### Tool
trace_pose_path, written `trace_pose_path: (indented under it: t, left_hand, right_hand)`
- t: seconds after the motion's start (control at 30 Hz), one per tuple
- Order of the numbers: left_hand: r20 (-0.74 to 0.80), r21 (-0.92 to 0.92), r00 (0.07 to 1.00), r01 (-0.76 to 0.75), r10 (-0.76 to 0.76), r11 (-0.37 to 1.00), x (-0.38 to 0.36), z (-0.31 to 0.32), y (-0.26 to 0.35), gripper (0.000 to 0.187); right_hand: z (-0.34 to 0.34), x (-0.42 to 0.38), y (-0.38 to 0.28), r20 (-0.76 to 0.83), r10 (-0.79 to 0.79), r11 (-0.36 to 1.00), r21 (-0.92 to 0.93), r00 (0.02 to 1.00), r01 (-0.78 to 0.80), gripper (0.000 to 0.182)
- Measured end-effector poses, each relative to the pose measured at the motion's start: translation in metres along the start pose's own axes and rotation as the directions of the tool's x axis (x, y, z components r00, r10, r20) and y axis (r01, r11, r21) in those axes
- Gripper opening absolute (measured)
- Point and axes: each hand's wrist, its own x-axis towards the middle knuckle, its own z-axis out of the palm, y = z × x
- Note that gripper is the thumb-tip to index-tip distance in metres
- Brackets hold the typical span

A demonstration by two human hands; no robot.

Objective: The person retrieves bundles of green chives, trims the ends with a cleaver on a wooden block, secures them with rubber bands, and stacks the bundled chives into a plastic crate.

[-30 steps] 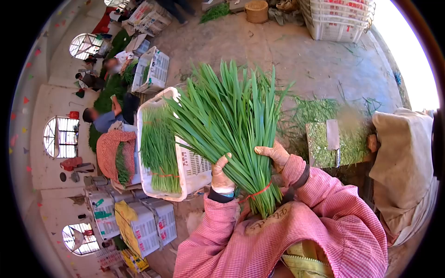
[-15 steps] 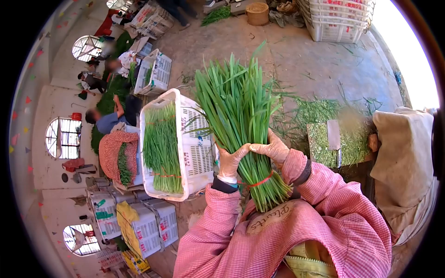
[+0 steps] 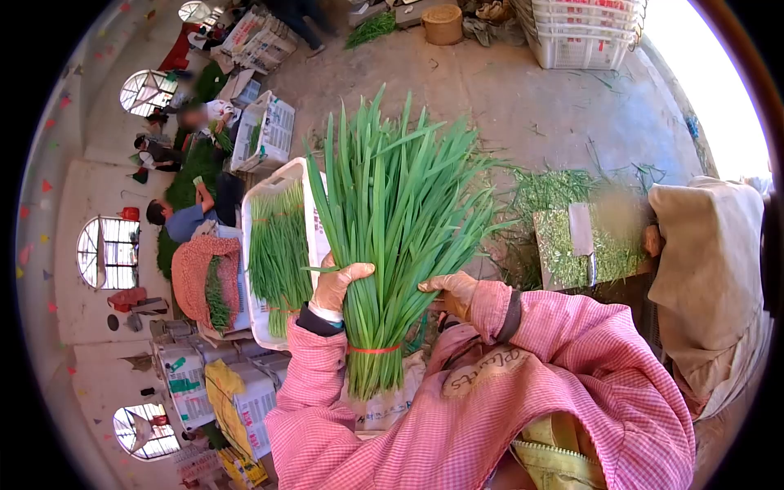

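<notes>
A large bunch of garlic chives point(image 3: 384, 220) is held up before me, leaves fanned out at the top and stems pointing down. A red band point(image 3: 376, 349) ties it near the cut ends. My left hand point(image 3: 336, 287), in a thin glove, is closed round the left side of the bunch, thumb across the front. At the right edge of the leaves, my gloved right hand point(image 3: 454, 292) has its thumb in front; its other fingers are partly hidden, and it appears to grip the outer leaves.
Left of the bunch stands a white crate point(image 3: 265, 331) with banded chives in it. A littered board point(image 3: 563, 273) and a cloth-covered stack point(image 3: 706, 269) are at right. Stacked crates point(image 3: 580, 45) stand at the back. Several people, one in a blue shirt point(image 3: 192, 222), sit along the left.
The bunch has swung more upright and moved left, now covering part of the crate. My left hand went left with it; my right hand shifted away from the left one, to the leaves' right edge.
</notes>
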Motion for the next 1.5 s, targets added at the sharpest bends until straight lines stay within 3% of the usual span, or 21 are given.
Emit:
trace_pose_path:
  t: [0.13, 0.17, 0.23, 0.27, 0.3, 0.37, 0.43, 0.5, 0.57, 0.7, 0.83, 0.9, 0.97, 1.03, 1.07, 1.23, 1.3, 1.33, 1.37, 1.47, 1.5]
  left_hand:
    - [-0.032, -0.071, 0.992, 0.121, -0.123, 0.99, -0.047, -0.001, -0.023, 0.043]
    - [-0.051, -0.093, 0.993, 0.1, -0.105, 0.991, -0.055, -0.003, -0.034, 0.045]
    - [-0.043, -0.171, 0.991, 0.12, -0.129, 0.978, -0.066, 0.002, -0.046, 0.045]
    - [-0.048, -0.177, 0.991, 0.117, -0.127, 0.977, -0.068, 0.007, -0.045, 0.045]
    - [-0.055, -0.174, 0.991, 0.114, -0.125, 0.978, -0.068, 0.013, -0.04, 0.045]
    - [-0.064, -0.175, 0.99, 0.115, -0.128, 0.978, -0.069, 0.019, -0.037, 0.045]
    - [-0.072, -0.071, 0.996, 0.039, -0.044, 0.997, -0.067, 0.021, -0.034, 0.044]
    - [-0.069, -0.087, 0.996, 0.055, -0.061, 0.995, -0.07, 0.029, -0.023, 0.044]
    - [-0.094, -0.085, 0.993, 0.06, -0.068, 0.995, -0.072, 0.032, -0.017, 0.044]
    - [-0.151, -0.055, 0.988, -0.018, 0.01, 0.998, -0.077, 0.035, -0.014, 0.045]
    - [-0.149, -0.136, 0.989, -0.009, -0.012, 0.991, -0.08, 0.037, -0.015, 0.043]
    - [-0.155, -0.16, 0.988, -0.035, 0.01, 0.986, -0.08, 0.038, -0.014, 0.042]
    - [-0.149, -0.12, 0.988, -0.045, 0.027, 0.992, -0.08, 0.038, -0.015, 0.038]
    - [-0.162, -0.135, 0.986, -0.049, 0.027, 0.99, -0.082, 0.039, -0.016, 0.037]
    - [-0.172, -0.148, 0.985, -0.051, 0.025, 0.988, -0.083, 0.04, -0.016, 0.036]
    - [-0.16, -0.15, 0.987, -0.029, 0.005, 0.988, -0.085, 0.034, -0.021, 0.038]
    - [-0.165, -0.153, 0.986, -0.034, 0.008, 0.988, -0.086, 0.034, -0.02, 0.039]
    - [-0.186, -0.156, 0.982, -0.041, 0.011, 0.987, -0.087, 0.037, -0.018, 0.039]
    - [-0.205, -0.16, 0.979, -0.047, 0.013, 0.986, -0.088, 0.039, -0.016, 0.039]
    - [-0.205, -0.121, 0.979, -0.023, -0.002, 0.992, -0.089, 0.044, -0.011, 0.04]
    - [-0.203, -0.12, 0.979, -0.023, -0.002, 0.992, -0.089, 0.042, -0.012, 0.04]
  right_hand:
    - [-0.057, -0.035, -0.014, -0.157, 0.231, 0.968, -0.057, 0.96, -0.243, 0.039]
    - [-0.105, -0.014, -0.007, -0.133, 0.182, 0.983, 0.009, 0.974, -0.182, 0.042]
    - [-0.128, -0.043, -0.051, -0.419, -0.338, 0.934, -0.262, 0.843, 0.244, 0.04]
    - [-0.118, -0.056, -0.065, -0.403, -0.668, 0.741, -0.444, 0.626, 0.504, 0.039]
    - [-0.102, -0.074, -0.079, -0.311, -0.897, 0.442, -0.602, 0.314, 0.665, 0.04]
    - [-0.044, -0.116, -0.1, 0.041, -0.973, 0.142, -0.673, 0.229, 0.726, 0.036]
    - [0.009, -0.145, -0.093, 0.472, -0.832, -0.008, -0.535, 0.291, 0.845, 0.029]
    - [0.03, -0.132, -0.074, 0.732, -0.592, -0.131, -0.5, 0.337, 0.856, 0.022]
    - [0.039, -0.114, -0.058, 0.564, -0.475, 0.092, -0.732, 0.676, 0.675, 0.023]
    - [0.016, -0.082, -0.043, 0.589, -0.474, -0.024, -0.752, 0.655, 0.659, 0.024]
    - [0.016, -0.083, -0.04, 0.684, -0.472, -0.15, -0.684, 0.556, 0.714, 0.029]
    - [0.031, -0.097, -0.046, 0.514, -0.378, -0.057, -0.843, 0.77, 0.535, 0.03]
    - [0.025, -0.094, -0.038, 0.582, -0.397, -0.125, -0.801, 0.71, 0.586, 0.026]
    - [0.021, -0.095, -0.029, 0.823, -0.303, -0.563, -0.562, 0.481, 0.606, 0.02]
    - [0.021, -0.097, -0.025, 0.814, -0.263, -0.593, -0.56, 0.518, 0.579, 0.016]
    - [0.008, -0.099, -0.012, 0.796, -0.361, -0.433, -0.605, 0.486, 0.668, 0.017]
    - [0.012, -0.102, -0.013, 0.428, -0.442, 0.337, -0.736, 0.789, 0.588, 0.026]
    - [0.014, -0.101, -0.017, 0.389, -0.453, 0.402, -0.713, 0.802, 0.574, 0.033]
    - [0.02, -0.103, -0.025, 0.39, -0.453, 0.403, -0.712, 0.801, 0.575, 0.033]
    - [0.035, -0.108, -0.044, 0.582, -0.385, -0.064, -0.792, 0.717, 0.608, 0.03]
    - [0.033, -0.104, -0.041, 0.581, -0.387, -0.064, -0.792, 0.717, 0.607, 0.03]
